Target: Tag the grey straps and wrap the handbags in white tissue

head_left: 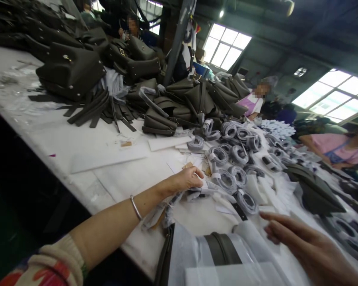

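My left hand (pixel 187 179), with a silver bangle on its wrist, is closed in a pinch at the edge of some clear plastic wrap (pixel 199 191) on the white table. What lies between its fingertips is too small to tell. At the lower right, my right hand (pixel 298 238) is held above white wrapping sheets with its fingers stretched out and apart. A dark olive bag (pixel 222 248), partly wrapped in white sheet and clear film, lies nearest me between the two arms. Wrapped coiled straps (pixel 225 179) sit just beyond my left hand.
Dark bags (pixel 71 71) are piled along the far side of the white table (pixel 47 131), with loose straps (pixel 92 107) before them. A grey post (pixel 177 43) rises behind. A person in pink (pixel 334 147) is at the right; others are farther back.
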`<action>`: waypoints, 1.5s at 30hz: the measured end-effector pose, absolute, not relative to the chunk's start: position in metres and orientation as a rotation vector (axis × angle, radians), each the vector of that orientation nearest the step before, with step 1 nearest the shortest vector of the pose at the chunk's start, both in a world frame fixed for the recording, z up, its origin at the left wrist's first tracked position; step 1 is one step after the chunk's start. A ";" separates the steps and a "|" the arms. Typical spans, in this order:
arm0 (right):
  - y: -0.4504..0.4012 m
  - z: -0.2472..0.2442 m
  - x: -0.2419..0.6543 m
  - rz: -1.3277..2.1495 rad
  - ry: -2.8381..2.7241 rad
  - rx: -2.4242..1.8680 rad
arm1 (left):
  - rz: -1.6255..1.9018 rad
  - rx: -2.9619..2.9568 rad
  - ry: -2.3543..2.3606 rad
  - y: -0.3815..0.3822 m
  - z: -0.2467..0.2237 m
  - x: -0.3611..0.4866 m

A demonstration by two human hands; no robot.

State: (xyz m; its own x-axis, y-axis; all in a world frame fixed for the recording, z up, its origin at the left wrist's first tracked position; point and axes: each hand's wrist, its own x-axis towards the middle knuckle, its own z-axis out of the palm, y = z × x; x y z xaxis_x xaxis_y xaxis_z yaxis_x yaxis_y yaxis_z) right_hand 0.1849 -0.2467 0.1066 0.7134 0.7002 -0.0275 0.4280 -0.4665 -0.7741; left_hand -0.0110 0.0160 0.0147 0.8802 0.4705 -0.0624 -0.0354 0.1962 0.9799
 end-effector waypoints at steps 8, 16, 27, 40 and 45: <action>-0.116 0.095 0.094 0.906 -0.922 -1.718 | 0.342 1.372 0.312 0.020 0.011 -0.013; -0.110 0.080 0.083 0.700 -0.748 -1.770 | 0.358 1.369 0.295 0.015 0.008 -0.008; -0.115 0.066 0.084 0.668 -0.667 -1.934 | 0.499 1.706 0.456 0.004 0.019 -0.014; -0.129 0.049 0.086 0.854 -0.549 -1.772 | 0.458 1.553 0.405 0.008 0.012 -0.010; -0.132 0.043 0.090 0.864 -0.609 -1.747 | 0.430 1.473 0.399 0.010 0.014 -0.010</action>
State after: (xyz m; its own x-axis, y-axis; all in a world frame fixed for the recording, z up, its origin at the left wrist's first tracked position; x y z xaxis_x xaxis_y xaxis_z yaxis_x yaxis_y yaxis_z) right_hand 0.0901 -0.1322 0.0426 0.6102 0.7481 -0.2606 -0.0058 -0.3248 -0.9458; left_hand -0.0096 0.0096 0.0140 0.8609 0.5087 0.0040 -0.0339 0.0496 0.9982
